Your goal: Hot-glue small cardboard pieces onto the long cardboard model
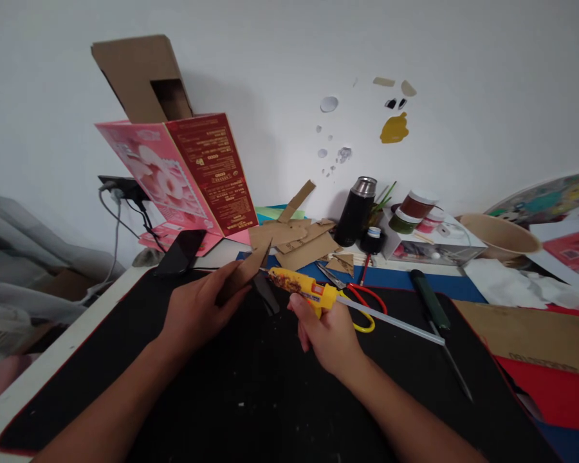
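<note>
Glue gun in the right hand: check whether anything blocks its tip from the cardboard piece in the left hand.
Nothing visible does. The yellow glue gun, held in the right hand, points its tip at the cardboard piece in the left hand; whether the two touch is too small to tell.

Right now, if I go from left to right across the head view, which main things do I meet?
Black phone → cardboard piece in the left hand → yellow glue gun body in the right hand → dark green tool handle → tan bowl.
</note>
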A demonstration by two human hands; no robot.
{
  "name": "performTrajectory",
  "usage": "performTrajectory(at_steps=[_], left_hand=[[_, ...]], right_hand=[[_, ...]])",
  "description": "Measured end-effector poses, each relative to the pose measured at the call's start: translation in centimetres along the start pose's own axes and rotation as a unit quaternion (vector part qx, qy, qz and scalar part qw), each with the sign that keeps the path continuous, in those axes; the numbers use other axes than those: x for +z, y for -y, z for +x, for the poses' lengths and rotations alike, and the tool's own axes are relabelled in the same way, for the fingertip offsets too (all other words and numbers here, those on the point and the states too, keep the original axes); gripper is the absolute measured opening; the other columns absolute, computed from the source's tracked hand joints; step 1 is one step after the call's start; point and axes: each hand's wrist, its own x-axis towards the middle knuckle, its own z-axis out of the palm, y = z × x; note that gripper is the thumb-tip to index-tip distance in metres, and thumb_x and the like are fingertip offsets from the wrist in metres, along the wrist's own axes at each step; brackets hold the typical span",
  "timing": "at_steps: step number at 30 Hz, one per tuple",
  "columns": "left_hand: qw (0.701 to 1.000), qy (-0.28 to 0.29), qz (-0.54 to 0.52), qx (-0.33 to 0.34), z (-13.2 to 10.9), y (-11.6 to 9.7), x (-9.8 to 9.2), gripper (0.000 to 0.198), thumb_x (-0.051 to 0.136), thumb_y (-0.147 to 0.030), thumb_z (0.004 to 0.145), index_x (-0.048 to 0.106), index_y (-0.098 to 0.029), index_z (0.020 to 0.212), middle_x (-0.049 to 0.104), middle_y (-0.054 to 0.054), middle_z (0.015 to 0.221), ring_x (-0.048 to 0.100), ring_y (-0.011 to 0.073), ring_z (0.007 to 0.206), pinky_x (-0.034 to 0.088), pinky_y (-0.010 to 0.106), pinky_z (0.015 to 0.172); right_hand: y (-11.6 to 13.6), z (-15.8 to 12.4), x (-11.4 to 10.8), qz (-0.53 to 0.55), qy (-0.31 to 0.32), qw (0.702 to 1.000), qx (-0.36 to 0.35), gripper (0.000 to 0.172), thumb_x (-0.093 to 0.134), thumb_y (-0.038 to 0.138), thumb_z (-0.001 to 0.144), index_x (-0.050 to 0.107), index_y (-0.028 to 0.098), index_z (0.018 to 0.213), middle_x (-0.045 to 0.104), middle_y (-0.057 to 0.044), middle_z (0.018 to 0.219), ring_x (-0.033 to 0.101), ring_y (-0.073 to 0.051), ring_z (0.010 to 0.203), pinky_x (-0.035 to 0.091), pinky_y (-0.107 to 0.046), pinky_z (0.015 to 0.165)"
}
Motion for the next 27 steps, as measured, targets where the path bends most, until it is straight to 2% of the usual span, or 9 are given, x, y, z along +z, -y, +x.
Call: performTrajectory(at_steps=[11,22,27], left_hand=[[0.999,-0.012,0.022,0.023,0.06,0.21,0.01,0.039,0.067,-0.043,0.098,0.07,-0.019,0.128,0.084,0.008,0.091,0.079,0.0247,0.072,0.053,0.03,0.06],[1.0,0.0,0.02,0.012,-0.13,0.19,0.06,0.04,0.067,-0.044,0.098,0.07,-0.02,0.13,0.085,0.008,0.093,0.08,0.0251,0.074,0.055,0.03,0.063],[1.0,0.024,0.012,-0.011,-0.13,0.19,0.03,0.042,0.066,-0.044,0.097,0.07,-0.02,0.131,0.085,0.009,0.096,0.08,0.0266,0.077,0.056,0.032,0.065]], right_hand=[[0.65,-0.06,-0.11,-0.022,-0.007,0.999,-0.031,0.052,0.051,0.067,0.103,0.062,0.023,0.076,0.048,0.007,0.041,0.049,-0.013,0.036,0.038,-0.024,0.041],[0.76,0.0,-0.13,-0.03,-0.01,0.999,-0.037,0.05,0.052,0.063,0.104,0.059,0.023,0.074,0.047,0.007,0.04,0.048,-0.012,0.035,0.035,-0.023,0.04],[0.87,-0.1,-0.21,-0.045,-0.011,0.998,-0.033,0.052,0.051,0.063,0.104,0.059,0.024,0.072,0.048,0.006,0.039,0.049,-0.012,0.035,0.036,-0.023,0.04]])
